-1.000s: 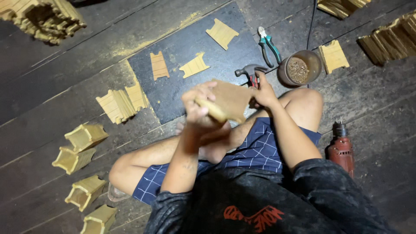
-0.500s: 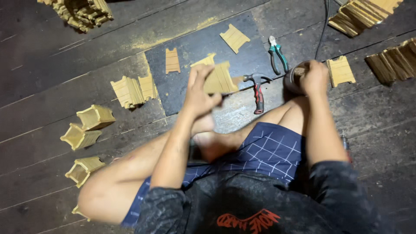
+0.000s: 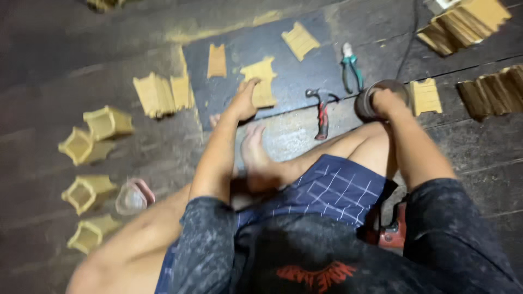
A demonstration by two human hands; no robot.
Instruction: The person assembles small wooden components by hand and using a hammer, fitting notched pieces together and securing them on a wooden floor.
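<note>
The left hand presses a flat wooden panel on the dark mat, fingers spread. The right hand dips into the round tin — its fingers hidden. The panel looks light, stiff, best held by its edges.

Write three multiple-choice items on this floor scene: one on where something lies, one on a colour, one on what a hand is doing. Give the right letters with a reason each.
1. Where does the hammer lie?
A. between the two hands
B. inside the round container
C. on the person's lap

2. What colour are the handles of the pliers?
A. yellow
B. teal green
C. white

3. What is the left hand doing?
A. gripping the hammer
B. resting on a flat bamboo piece
C. holding the pliers

Answers:
1 A: it lies on the floor with the left hand on one side and the right hand on the other.
2 B: the handles show teal green against the dark mat.
3 B: its fingers lie on the flat bamboo piece on the mat.
</note>
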